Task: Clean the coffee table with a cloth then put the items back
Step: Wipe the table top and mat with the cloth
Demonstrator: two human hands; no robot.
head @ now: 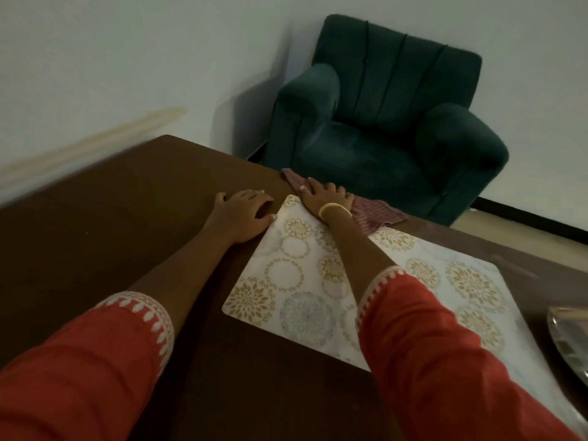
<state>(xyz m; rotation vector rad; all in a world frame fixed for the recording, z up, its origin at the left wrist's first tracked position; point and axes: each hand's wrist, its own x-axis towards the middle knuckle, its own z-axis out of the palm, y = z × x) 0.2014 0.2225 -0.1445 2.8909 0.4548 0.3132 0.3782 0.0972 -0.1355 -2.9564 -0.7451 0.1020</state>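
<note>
The dark brown coffee table fills the lower left of the view. A white placemat with gold and grey floral circles lies on it. A red checked cloth lies at the table's far edge. My right hand presses flat on the cloth, fingers spread, with a gold bangle on the wrist. My left hand rests flat on the bare wood just left of the placemat's far corner, thumb touching the mat's edge. Both forearms wear red sleeves with white trim.
A dark green armchair stands close behind the table's far edge, against a pale wall. A shiny glass or metal dish shows partly at the right edge, on the table beside the placemat.
</note>
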